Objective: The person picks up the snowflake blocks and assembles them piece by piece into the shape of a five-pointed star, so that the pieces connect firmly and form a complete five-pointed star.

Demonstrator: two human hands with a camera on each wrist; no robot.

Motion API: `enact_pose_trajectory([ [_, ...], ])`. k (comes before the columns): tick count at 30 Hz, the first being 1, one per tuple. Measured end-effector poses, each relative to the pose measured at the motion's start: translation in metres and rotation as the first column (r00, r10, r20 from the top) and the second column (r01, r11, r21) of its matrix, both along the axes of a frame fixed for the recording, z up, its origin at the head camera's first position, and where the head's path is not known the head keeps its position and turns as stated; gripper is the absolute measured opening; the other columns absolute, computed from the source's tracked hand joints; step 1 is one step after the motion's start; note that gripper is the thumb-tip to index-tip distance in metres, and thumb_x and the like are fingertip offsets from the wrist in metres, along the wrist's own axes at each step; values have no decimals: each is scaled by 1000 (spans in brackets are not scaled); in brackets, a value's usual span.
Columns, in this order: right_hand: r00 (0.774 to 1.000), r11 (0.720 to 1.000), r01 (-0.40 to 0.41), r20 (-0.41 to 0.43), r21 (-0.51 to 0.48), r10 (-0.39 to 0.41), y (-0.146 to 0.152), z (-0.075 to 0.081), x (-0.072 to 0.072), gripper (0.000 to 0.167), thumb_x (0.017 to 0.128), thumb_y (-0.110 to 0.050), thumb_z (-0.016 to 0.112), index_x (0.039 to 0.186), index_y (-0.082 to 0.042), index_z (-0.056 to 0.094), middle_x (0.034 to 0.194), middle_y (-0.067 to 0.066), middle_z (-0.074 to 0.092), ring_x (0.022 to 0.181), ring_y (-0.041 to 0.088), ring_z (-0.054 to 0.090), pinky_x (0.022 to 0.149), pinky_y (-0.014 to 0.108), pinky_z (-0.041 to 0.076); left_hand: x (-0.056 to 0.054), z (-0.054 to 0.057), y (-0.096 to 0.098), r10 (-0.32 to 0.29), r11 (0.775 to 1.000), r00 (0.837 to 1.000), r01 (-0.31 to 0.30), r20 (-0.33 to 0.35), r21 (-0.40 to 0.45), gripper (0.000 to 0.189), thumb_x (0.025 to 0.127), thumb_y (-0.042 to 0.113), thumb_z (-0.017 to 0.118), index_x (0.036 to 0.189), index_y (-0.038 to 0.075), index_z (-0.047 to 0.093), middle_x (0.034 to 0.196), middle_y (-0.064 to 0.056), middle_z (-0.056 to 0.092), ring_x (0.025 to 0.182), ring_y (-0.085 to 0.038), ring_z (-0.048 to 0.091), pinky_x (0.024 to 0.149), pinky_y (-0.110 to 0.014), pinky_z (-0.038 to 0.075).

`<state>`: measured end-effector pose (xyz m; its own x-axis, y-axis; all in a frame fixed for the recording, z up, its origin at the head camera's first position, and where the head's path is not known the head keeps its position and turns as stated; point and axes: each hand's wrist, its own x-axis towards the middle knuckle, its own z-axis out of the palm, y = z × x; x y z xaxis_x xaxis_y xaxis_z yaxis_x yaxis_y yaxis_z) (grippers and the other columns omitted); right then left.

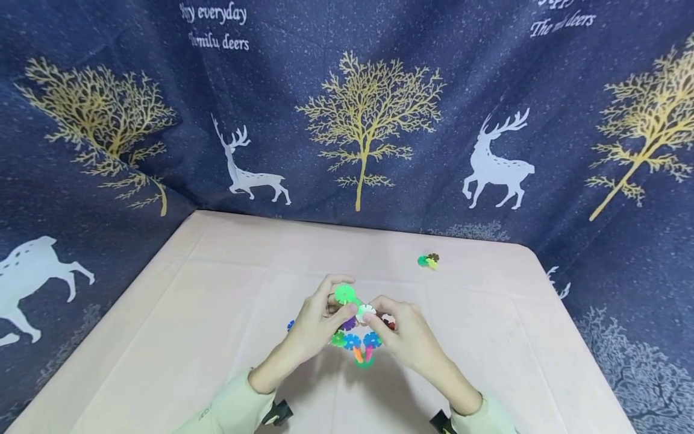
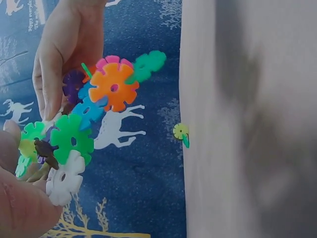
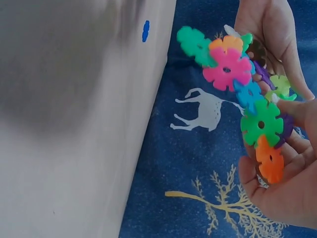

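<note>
Both hands hold one cluster of interlocked plastic snowflake discs [image 1: 355, 337] just above the pink table [image 1: 217, 313]. My left hand [image 1: 332, 306] pinches its upper part by a bright green disc [image 1: 345, 294]. My right hand [image 1: 381, 314] grips it beside a white disc [image 1: 365, 312]. In the left wrist view the cluster shows an orange disc [image 2: 114, 87], a green disc [image 2: 72, 139] and a white disc [image 2: 64, 178]. The right wrist view shows a pink disc [image 3: 228, 69], a green disc [image 3: 261, 124] and an orange disc [image 3: 270, 158] against my right hand's fingers [image 3: 292, 148].
A small green and yellow disc cluster [image 1: 428, 260] lies on the table at the far right. A blue disc [image 1: 290, 325] lies on the table behind my left hand. A dark blue curtain [image 1: 368, 120] with deer and trees surrounds the table.
</note>
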<state>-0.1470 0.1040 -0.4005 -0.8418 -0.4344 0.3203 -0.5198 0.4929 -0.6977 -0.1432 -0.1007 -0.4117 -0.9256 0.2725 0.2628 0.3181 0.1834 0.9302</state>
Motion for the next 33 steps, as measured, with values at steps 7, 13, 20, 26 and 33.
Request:
enact_pose_trajectory([
  [7,998,998,-52,38,35,51,0,2,-2,12,97,-22,67,86,-19,64,71,-13,57,65,5,54,58,22,48,-3,-3,-2,25,1000,999,-25,-30,11,34,95,18,68,128,15,57,95,-6,73,75,-14,69,67,-28,57],
  [13,987,991,-102,130,90,90,-2,3,-4,24,96,-31,67,80,-19,55,64,-12,47,55,0,39,49,19,34,-6,-4,-5,44,999,999,-44,4,27,33,95,19,68,126,15,59,106,-6,75,78,-15,69,69,-27,56],
  [20,984,987,-105,154,120,86,0,3,-7,22,94,-39,69,85,-21,61,70,-13,56,60,2,49,54,22,43,-8,-6,-5,42,998,999,-42,-8,45,31,93,19,70,123,17,62,105,-5,75,80,-15,71,71,-28,57],
  [26,982,995,-20,189,100,1,21,5,-34,38,101,-41,58,115,-8,69,105,3,72,96,19,67,82,36,55,-11,-10,-9,64,997,998,-64,-5,31,30,93,19,70,122,16,63,103,-5,75,74,-14,67,67,-24,53],
  [33,965,938,238,48,251,-258,67,-8,-108,37,104,-33,53,118,-1,67,108,15,72,98,33,68,89,51,52,-12,-15,-12,61,998,997,-62,51,20,31,95,21,69,125,19,61,103,-4,75,72,-14,65,66,-23,52],
])
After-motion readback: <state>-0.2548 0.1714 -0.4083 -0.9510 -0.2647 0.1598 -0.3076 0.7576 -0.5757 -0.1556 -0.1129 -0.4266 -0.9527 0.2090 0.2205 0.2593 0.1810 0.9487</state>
